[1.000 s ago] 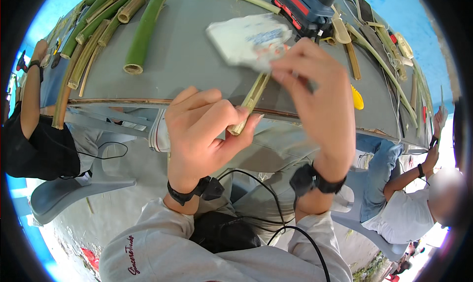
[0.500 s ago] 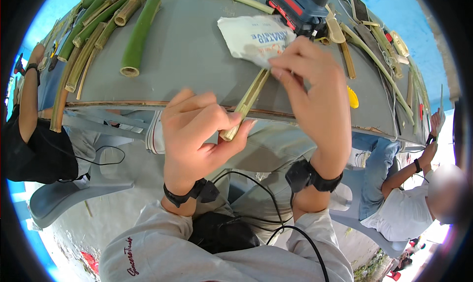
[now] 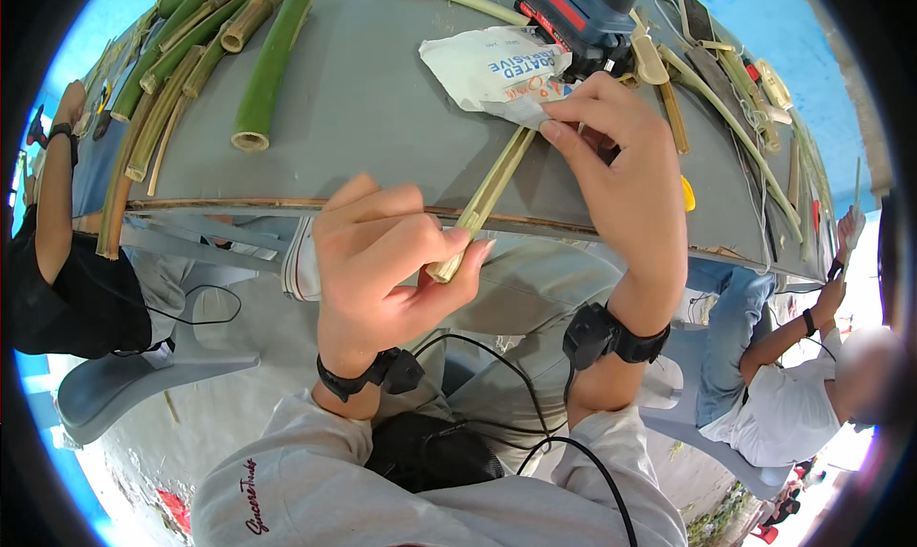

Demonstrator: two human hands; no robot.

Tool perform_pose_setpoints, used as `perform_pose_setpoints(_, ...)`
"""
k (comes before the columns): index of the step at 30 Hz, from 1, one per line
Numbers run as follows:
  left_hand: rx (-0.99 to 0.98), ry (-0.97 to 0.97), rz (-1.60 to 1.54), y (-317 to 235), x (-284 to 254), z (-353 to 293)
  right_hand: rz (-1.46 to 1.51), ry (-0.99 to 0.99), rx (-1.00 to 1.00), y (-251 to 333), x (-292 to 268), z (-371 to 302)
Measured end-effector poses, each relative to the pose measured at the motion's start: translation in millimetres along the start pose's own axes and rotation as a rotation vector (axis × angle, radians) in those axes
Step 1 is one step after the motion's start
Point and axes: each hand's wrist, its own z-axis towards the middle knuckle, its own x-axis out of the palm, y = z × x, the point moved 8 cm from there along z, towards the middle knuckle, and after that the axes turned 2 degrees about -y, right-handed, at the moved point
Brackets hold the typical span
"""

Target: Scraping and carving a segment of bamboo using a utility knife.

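My left hand (image 3: 387, 260) pinches the near end of a pale bamboo piece (image 3: 499, 176) with a groove running along it, between thumb and fingers. The piece slants away over the table's front edge. At its far end, my right hand (image 3: 619, 160) grips the lower edge of a white-backed sheet of sandpaper (image 3: 482, 69) with print on it. A fold of the sheet covers the bamboo's far tip, so their contact is partly hidden.
A blue-and-black cordless drill (image 3: 578, 21) stands just behind the sandpaper. Green bamboo tubes (image 3: 272, 79) lie on the grey table (image 3: 363, 98) at the left. Strips, cords and a yellow object (image 3: 688, 193) are at the right. People sit on both sides.
My right hand has shifted slightly right with the edge of the sandpaper, and the sheet's folded edge shows more. The bamboo's far end has swung a little right.
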Motion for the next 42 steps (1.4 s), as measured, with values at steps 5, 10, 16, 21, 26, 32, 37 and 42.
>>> perform_pose_setpoints(5, -0.025, -0.015, -0.017, 1, 0, -1, 0.043, 0.019, 0.007, 1, -1, -1)
perform_pose_setpoints(10, -0.040, -0.030, -0.042, 3, -1, -3, 0.030, 0.034, 0.000, 2, 1, 0)
perform_pose_setpoints(16, -0.040, 0.008, -0.014, 0, -2, -4, 0.039, 0.019, -0.008, 4, 0, -2)
perform_pose_setpoints(21, -0.070, -0.041, -0.068, 3, -3, -3, 0.057, -0.030, -0.025, 6, -3, -1)
perform_pose_setpoints(26, -0.073, -0.047, -0.087, 3, -4, -2, 0.084, -0.069, -0.064, 8, -5, 0)
perform_pose_setpoints(32, -0.080, -0.050, -0.109, 3, -5, -3, 0.038, -0.047, -0.072, 9, -4, -1)
perform_pose_setpoints(37, -0.075, -0.057, -0.137, 4, -6, -3, 0.058, -0.045, -0.081, 11, -2, -1)
perform_pose_setpoints(42, -0.056, -0.055, -0.143, 3, -7, -2, 0.095, -0.075, -0.114, 15, -4, -2)
